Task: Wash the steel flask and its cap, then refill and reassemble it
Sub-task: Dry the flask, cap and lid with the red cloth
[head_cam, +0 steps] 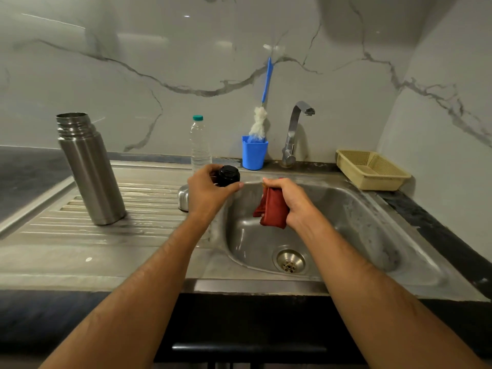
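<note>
**Cap and cloth held above the sink basin**

The left hand [206,191] grips the black inner cap [226,176], fingers curled round it, at the basin's left rim. The right hand [288,202] clutches a folded red cloth [271,210] over the sink [354,206]. The steel flask [89,169] stands open-mouthed on the ribbed drainboard [149,206], well left of both hands. A steel outer cap [183,199] sits partly hidden behind the left wrist. Against the wall: water bottle [199,145], blue cup [253,154] with bottle brush [262,113], tap [294,131], and a basket [372,169] on the bench [436,227].

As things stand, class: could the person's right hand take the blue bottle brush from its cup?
Probably not yet. The path to the bottle brush looks free, but the right hand grips a red cloth, so it must drop that first.
</note>
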